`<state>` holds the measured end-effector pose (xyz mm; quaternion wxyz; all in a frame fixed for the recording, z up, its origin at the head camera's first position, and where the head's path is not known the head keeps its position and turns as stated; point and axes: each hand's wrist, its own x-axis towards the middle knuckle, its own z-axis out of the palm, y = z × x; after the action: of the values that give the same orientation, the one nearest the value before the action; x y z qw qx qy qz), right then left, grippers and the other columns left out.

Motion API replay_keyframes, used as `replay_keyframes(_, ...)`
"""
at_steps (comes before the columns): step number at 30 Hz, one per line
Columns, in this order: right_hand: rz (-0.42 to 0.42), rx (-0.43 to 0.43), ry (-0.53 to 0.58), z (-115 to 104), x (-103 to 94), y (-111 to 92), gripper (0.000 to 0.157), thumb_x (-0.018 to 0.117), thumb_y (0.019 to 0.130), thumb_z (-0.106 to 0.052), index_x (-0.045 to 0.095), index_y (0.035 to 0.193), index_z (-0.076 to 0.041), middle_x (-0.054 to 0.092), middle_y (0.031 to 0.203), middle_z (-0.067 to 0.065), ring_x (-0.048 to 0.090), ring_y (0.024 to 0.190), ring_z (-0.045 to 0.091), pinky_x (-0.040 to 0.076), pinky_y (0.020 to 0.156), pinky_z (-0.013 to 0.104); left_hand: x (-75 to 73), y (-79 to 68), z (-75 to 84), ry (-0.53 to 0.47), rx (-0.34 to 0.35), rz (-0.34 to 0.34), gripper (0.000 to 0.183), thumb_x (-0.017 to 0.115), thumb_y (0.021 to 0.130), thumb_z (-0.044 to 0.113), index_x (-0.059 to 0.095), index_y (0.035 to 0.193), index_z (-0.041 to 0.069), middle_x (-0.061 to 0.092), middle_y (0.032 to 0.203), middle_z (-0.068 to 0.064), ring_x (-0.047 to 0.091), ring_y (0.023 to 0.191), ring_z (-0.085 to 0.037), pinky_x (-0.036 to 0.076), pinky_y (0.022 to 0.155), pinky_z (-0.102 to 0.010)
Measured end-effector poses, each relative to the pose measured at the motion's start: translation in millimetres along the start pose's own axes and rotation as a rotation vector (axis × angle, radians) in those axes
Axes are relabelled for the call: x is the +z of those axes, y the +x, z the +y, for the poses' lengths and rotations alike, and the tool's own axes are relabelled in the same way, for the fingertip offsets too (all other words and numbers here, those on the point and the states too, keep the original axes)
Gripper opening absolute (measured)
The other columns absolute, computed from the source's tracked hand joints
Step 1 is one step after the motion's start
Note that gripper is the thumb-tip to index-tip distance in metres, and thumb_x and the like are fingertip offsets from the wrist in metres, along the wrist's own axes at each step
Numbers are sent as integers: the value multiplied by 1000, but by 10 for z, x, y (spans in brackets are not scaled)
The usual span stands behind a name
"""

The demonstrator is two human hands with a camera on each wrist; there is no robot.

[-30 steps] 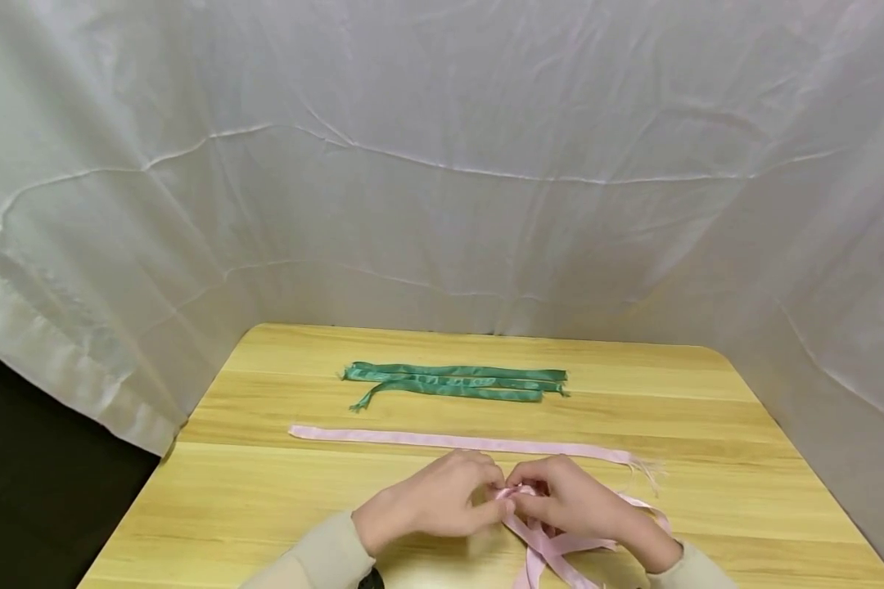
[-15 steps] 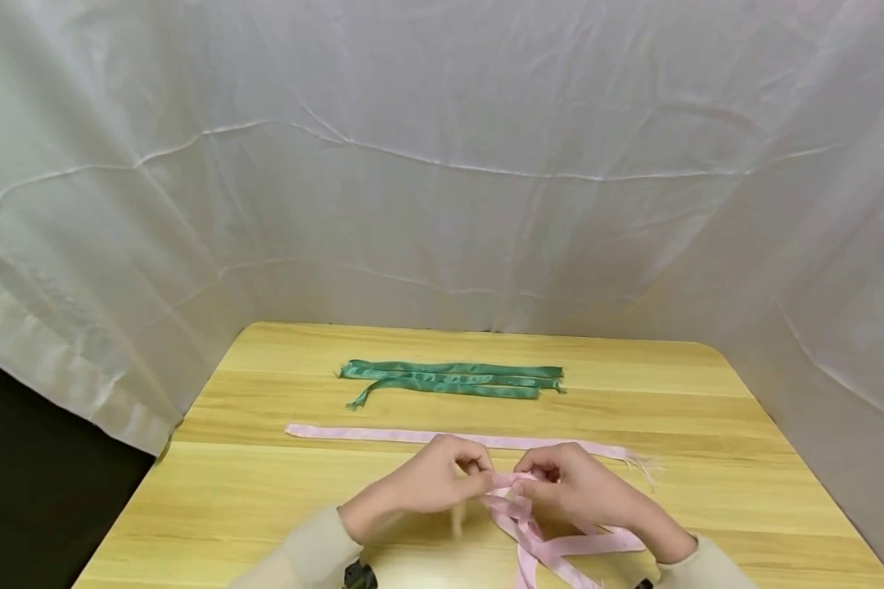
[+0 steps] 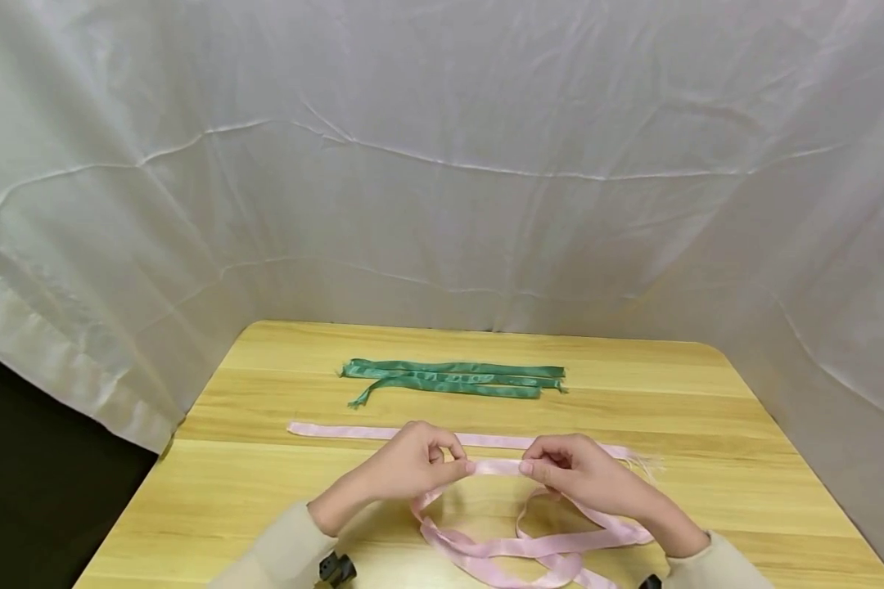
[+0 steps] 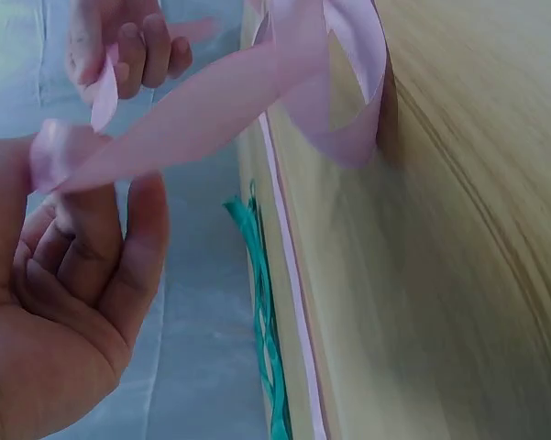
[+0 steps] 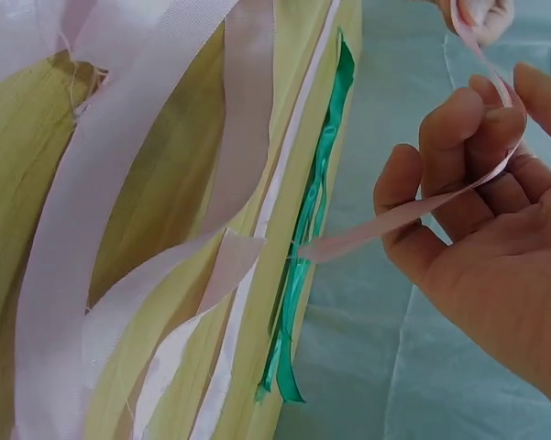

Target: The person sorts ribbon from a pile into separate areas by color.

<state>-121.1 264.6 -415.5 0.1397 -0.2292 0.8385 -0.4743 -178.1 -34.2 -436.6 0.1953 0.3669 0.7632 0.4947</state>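
Observation:
A short stretch of pink satin ribbon (image 3: 497,467) runs taut between the two hands. My left hand (image 3: 412,466) pinches it between thumb and forefinger at one end of the stretch. At the other end my right hand (image 3: 585,474) pinches it the same way. The rest of the ribbon hangs down and lies in loose loops (image 3: 486,564) on the table below the hands. In the left wrist view the ribbon (image 4: 192,115) folds over the left fingertips and trails toward the loops. Seen from the right wrist, a ribbon tail (image 5: 376,229) passes across the right palm.
A separate pink ribbon (image 3: 368,432) lies straight across the wooden table (image 3: 228,499), just beyond the hands. Several green ribbons (image 3: 449,379) lie side by side farther back. A pale curtain (image 3: 442,229) surrounds the table's back and sides.
Both hands have drawn apart, the left one moving left and slightly away, pulling the bunched ribbon into a straight stretch. The loops below have spread out toward the left.

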Motion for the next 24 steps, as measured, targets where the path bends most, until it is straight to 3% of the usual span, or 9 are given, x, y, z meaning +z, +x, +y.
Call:
replay_keyframes(3, 6, -7, 13, -7, -25, -2, 17, 63, 107, -21, 72, 102, -8, 52, 68, -5, 48, 58, 0, 46, 53, 24, -31, -23, -16, 47, 37, 1, 20, 73, 100, 29, 80, 97, 11, 61, 65, 11, 52, 55, 2, 44, 52, -18)
replay_keyframes(5, 13, -11, 14, -15, -41, -7, 16, 63, 106, -20, 71, 102, -8, 52, 67, 0, 48, 58, 0, 44, 52, 23, -54, -40, -36, 87, 69, 12, 16, 73, 100, 27, 81, 97, 13, 69, 81, 12, 58, 71, 1, 51, 68, -21)
replay_keyframes(7, 14, -11, 21, -23, -55, -11, 16, 64, 106, -20, 71, 102, -6, 53, 66, 6, 48, 58, 1, 43, 52, 24, -79, -57, -49, 111, 84, 20, 12, 73, 100, 26, 80, 99, 16, 73, 96, 12, 62, 88, -1, 54, 84, -27)
replay_keyframes(11, 20, -9, 25, -22, -91, -22, 16, 63, 107, -20, 71, 103, -7, 54, 69, 16, 50, 59, 6, 46, 54, 25, -135, -83, -72, 108, 100, 26, 12, 70, 102, 26, 78, 99, 18, 76, 97, 3, 63, 92, -4, 52, 93, -34)
replay_keyframes(16, 55, -3, 23, -13, -156, -54, 12, 63, 107, -20, 71, 101, -12, 53, 67, 14, 48, 57, 4, 45, 52, 25, -232, -110, -81, 18, 123, 11, 18, 67, 103, 22, 76, 92, 12, 75, 88, -14, 66, 80, -8, 55, 84, -30)
replay_keyframes(21, 74, 2, 44, -24, -213, -80, 13, 62, 107, -18, 70, 101, -9, 51, 67, 9, 46, 58, 4, 42, 52, 27, -350, -167, -80, -45, 123, 26, 20, 66, 103, 18, 74, 87, 10, 69, 79, -15, 64, 69, -14, 49, 64, -23)
replay_keyframes(24, 80, -4, 48, -21, -240, -92, 13, 62, 107, -17, 69, 100, -8, 52, 67, 4, 48, 57, 7, 42, 52, 27, -425, -217, -82, -60, 123, 33, 19, 66, 104, 16, 75, 89, 8, 70, 76, -15, 66, 66, -16, 48, 59, -22)
